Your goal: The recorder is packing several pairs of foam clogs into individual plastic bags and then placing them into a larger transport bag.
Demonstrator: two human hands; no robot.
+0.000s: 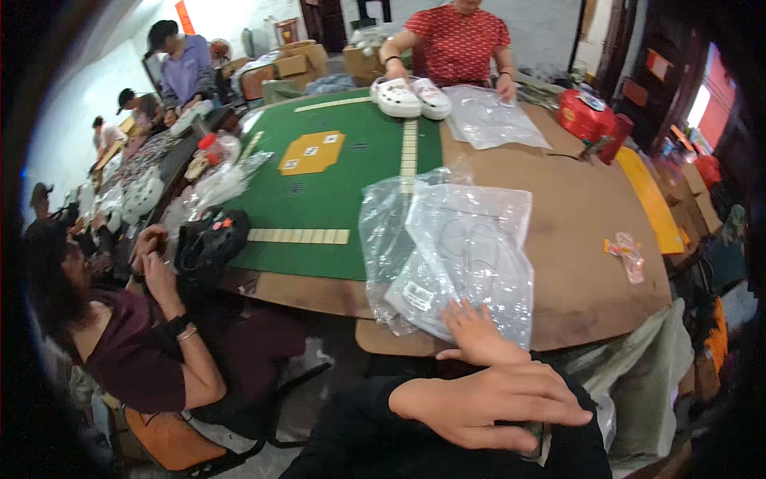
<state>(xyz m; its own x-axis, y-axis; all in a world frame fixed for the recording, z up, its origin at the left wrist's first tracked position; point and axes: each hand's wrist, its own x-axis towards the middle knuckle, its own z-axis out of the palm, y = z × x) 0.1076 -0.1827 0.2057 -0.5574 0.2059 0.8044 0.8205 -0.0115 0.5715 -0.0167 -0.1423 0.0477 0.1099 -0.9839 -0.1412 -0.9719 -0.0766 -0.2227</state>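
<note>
My right hand [483, 339] lies palm down, fingers spread, on the near edge of a clear plastic bag [487, 227]. A white barcode label [418, 295] shows on the plastic, and dark curved outlines show through or on it. Another clear bag [381, 227] lies partly under it on the left. My left hand [491, 407] reaches across my right forearm, fingers stretched out and thumb apart. Both sleeves are black. Below the left fingers a small greyish thing is mostly hidden; I cannot make it out.
Across the table [574, 215], a person in red holds white clogs [399, 97] beside a plastic bag [495, 117]. A green mat [319, 191] bears cream tiles. Right stand a red round container [586, 116] and a small packet [629, 255]. A seated person [136, 343] is at left.
</note>
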